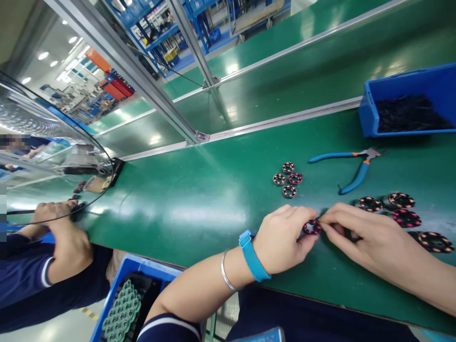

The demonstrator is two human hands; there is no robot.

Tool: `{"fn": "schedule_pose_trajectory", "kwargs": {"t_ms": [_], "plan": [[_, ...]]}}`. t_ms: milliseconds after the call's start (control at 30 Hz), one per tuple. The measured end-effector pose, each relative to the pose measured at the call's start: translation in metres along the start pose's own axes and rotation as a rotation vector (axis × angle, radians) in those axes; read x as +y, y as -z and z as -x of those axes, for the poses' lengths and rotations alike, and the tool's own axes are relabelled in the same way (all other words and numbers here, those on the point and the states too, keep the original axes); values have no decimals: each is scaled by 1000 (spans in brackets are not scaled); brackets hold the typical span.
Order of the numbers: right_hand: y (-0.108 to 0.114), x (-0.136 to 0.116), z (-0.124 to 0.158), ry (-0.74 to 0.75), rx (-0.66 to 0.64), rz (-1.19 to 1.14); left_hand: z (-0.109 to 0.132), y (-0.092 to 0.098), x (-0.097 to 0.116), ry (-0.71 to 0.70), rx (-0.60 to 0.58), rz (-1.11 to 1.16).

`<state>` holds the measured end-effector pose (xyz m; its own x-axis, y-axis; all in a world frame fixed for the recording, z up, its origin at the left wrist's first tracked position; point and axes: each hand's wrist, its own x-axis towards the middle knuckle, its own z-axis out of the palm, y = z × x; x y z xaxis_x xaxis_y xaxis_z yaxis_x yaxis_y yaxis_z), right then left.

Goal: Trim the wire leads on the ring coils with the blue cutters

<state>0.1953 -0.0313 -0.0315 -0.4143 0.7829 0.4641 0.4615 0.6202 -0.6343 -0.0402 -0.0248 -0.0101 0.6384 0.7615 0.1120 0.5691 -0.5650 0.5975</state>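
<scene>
My left hand (285,237), with a blue strap and a silver bangle at its wrist, grips a small ring-shaped motor stator (311,227) with dark and pink windings between thumb and fingers. At the ring's right edge, my right hand (363,232) is closed in a pinch; whatever lies between its fingertips is too small to make out. Just beyond my hands lies a small cluster of stators (289,191) with copper-coloured windings. More stators (406,218) sit beside and behind my right hand. Blue-handled cutting pliers (359,166) lie spread on the green bench.
A blue bin (370,111) of dark strips stands at the back right. Metal frame posts (142,71) rise along the bench's far edge. At left, a co-worker's hands (53,211) rest by a cable. Below the bench edge is a blue crate (124,263) with green-ringed parts.
</scene>
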Motion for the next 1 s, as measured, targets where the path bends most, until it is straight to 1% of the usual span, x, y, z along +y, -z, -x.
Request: {"fn": "schedule_pose_trajectory", "kwargs": {"t_ms": [100, 233, 300, 400, 467, 533, 600, 667, 733, 800, 867, 933, 1000], "plan": [[-2, -2, 4, 15, 23, 19, 0, 0, 0, 1, -1, -12], [-7, -9, 9, 75, 71, 81, 0, 0, 2, -22, 9, -35], [-6, -13, 10, 108, 75, 121, 0, -1, 1, -25, 4, -67], [11, -9, 7, 142, 88, 238, -2, -1, -2, -42, 22, -168], [30, 5, -1, 95, 81, 399, -5, 1, -6, -58, 56, -264], [49, 28, -14, -58, -15, 570, -8, 3, -11, -59, 102, -365], [60, 54, -30, -139, -155, 606, -11, 6, -15, -40, 160, -453], [62, 77, -45, -174, -306, 599, -12, 7, -17, -24, 224, -510], [56, 93, -56, -200, -430, 589, -11, 8, -18, -25, 276, -519], [48, 100, -61, -227, -523, 567, -9, 7, -18, -45, 306, -480], [41, 100, -65, -257, -584, 518, -7, 4, -18, -75, 316, -421], [38, 94, -69, -296, -606, 434, -4, 1, -18, -107, 320, -363], [43, 84, -74, -340, -571, 321, -2, -4, -18, -145, 323, -291]]}}
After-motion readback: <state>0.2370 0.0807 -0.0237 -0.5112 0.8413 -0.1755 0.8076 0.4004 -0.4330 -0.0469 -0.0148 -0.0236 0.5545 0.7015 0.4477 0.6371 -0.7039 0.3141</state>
